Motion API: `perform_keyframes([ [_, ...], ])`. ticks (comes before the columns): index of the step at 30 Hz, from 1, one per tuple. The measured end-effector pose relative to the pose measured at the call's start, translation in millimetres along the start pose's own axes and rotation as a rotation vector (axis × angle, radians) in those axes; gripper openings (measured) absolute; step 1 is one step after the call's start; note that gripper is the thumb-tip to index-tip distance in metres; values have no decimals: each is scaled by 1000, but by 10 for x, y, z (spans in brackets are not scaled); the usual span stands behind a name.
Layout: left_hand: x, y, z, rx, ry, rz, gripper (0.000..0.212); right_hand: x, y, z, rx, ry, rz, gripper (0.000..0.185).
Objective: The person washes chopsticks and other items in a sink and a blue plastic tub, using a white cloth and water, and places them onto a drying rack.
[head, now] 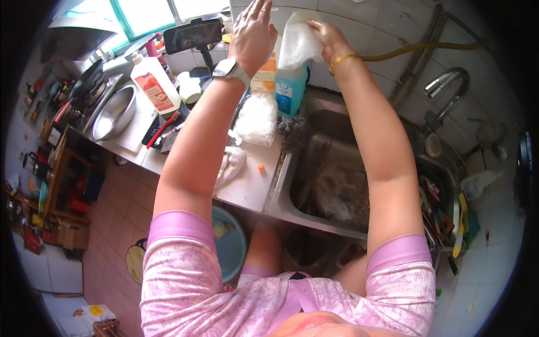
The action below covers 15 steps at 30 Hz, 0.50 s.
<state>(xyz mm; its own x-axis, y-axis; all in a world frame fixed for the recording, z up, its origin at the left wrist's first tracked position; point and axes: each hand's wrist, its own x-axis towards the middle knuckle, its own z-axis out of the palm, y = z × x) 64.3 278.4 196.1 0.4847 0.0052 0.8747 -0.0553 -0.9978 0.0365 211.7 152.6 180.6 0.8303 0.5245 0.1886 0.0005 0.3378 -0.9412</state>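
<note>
My right hand [332, 38], wearing a yellow bracelet, pinches a white cloth [298, 44] by its edge. The cloth hangs in front of the tiled wall, over the top of a bottle of blue liquid [290, 93]. To the left is my left hand [255, 36], raised with fingers stretched out and nothing visible in it; its palm is hidden. A watch [226, 67] sits on that wrist. Below my left hand stands an orange-and-white carton or bottle [265, 73], partly covered by my arm. A clear plastic bag with white contents [257, 120] lies in front of it.
A steel sink [294, 210] holds murky water at the right, under a curved tap [452, 84]. On the counter are a white bottle with a red label [155, 86], a phone on a stand [193, 36], a steel bowl [114, 113], a crumpled cloth [230, 164] and an orange cap [261, 168].
</note>
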Motion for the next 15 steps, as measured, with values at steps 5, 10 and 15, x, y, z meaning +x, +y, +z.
perform_keyframes([
  [5, -486, 750, 388, -865, 61, -468, 40, -834, -135, -537, 210, 16, 83, 29],
  [10, -1016, 1593, 539, -1107, -200, -819, 27, -1661, 101, -1219, 213, 97, 31, 33],
  [15, -1228, 2028, 651, -1245, -405, -892, 24, -2196, 283, -1797, -10, 277, -60, 26],
])
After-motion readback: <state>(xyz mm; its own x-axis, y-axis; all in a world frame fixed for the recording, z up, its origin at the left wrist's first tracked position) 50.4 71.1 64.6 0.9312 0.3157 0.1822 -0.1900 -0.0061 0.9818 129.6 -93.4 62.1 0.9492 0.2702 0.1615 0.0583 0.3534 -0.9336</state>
